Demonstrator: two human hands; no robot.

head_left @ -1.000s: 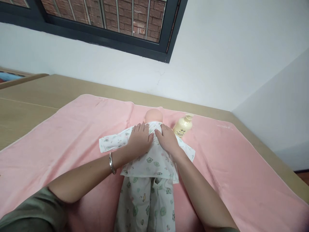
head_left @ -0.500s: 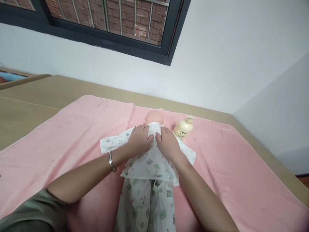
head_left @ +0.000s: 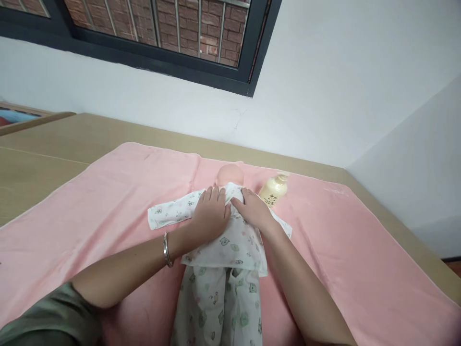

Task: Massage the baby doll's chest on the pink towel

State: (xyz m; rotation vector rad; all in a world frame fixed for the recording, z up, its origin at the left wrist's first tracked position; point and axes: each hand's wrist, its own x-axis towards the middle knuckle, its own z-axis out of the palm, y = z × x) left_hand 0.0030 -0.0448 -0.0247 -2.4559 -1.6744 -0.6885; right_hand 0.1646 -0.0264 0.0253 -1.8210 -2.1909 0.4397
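Observation:
A baby doll lies along the pink mat, its bald head (head_left: 229,175) at the far end. It wears a white printed shirt (head_left: 230,247) with sleeves spread to both sides, and matching trousers (head_left: 212,302). Which way the doll faces I cannot tell. My left hand (head_left: 212,211) rests flat on the upper left of the shirt, fingers pointing toward the head. On the upper right of the shirt lies my right hand (head_left: 255,207), also flat, its thumb stretched toward my left thumb. Neither hand grips anything.
Just right of the doll's shoulder lies a pale yellow bottle (head_left: 272,190), tilted on the mat. The pink mat (head_left: 342,250) covers most of a wooden surface (head_left: 57,139). Beyond that rise a white wall (head_left: 306,115) and a dark-framed window (head_left: 216,77).
My left hand has turned slightly, and my right hand has shifted a little, its thumb moving left. The shirt fabric between them has creased. Doll and bottle stay in place.

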